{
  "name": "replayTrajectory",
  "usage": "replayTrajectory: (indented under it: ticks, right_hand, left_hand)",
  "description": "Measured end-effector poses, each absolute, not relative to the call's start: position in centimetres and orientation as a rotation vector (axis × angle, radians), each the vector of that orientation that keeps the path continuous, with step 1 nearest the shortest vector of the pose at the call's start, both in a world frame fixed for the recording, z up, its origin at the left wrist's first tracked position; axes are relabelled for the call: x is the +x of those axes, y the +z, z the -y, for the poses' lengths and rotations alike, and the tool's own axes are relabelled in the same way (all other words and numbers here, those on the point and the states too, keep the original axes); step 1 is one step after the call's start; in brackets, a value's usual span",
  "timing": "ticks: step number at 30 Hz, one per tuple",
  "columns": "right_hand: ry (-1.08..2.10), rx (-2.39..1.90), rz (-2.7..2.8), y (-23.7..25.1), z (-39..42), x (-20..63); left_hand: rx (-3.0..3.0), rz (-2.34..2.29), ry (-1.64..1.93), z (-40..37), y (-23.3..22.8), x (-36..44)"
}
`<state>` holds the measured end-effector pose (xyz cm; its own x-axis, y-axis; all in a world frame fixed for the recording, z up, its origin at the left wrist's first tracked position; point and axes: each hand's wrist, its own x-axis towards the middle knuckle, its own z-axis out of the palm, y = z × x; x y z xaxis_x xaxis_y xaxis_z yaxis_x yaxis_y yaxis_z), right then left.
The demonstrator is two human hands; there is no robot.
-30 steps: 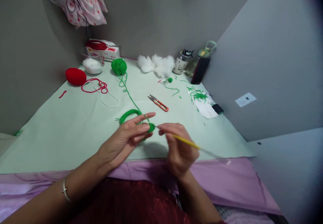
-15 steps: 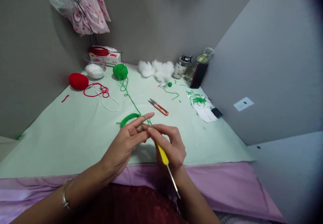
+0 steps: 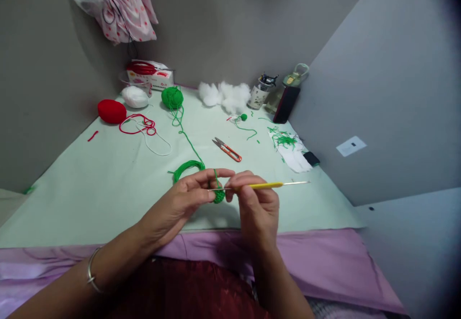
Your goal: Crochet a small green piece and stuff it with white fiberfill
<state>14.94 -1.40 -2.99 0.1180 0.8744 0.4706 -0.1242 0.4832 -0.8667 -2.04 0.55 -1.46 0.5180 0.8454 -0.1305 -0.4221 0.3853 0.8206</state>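
Observation:
My left hand (image 3: 185, 199) pinches a small green crochet piece (image 3: 219, 195) between thumb and fingers, and green yarn (image 3: 192, 147) passes over its raised index finger. That strand runs back to a green yarn ball (image 3: 172, 98). In my right hand (image 3: 257, 204) is a crochet hook (image 3: 268, 185) with a yellow handle, lying nearly level. Its thin metal shaft reaches left to the top edge of the green piece; the very tip is hidden near my left thumb. A coil of green yarn (image 3: 183, 168) lies just behind my left hand.
Orange thread snips (image 3: 228, 150) lie beyond my hands. Red yarn (image 3: 112, 112) and white yarn (image 3: 135, 97) sit at the back left. White stuffing (image 3: 225, 97), a pen cup (image 3: 258, 94) and a dark phone (image 3: 286, 104) stand along the back. Green scraps (image 3: 286, 140) lie on white paper at right.
The hook has swung from steeply slanted to nearly level, and my right hand has turned and moved slightly right. The green crochet piece now shows between my hands.

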Motion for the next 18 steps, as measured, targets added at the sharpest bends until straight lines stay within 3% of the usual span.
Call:
replayTrajectory:
  ticks: [18]
  right_hand:
    - [0.713,-0.845,1.078,-3.37,1.75,14.88]
  left_hand:
    - [0.840,-0.724,0.927,-0.33,-2.15,-1.58]
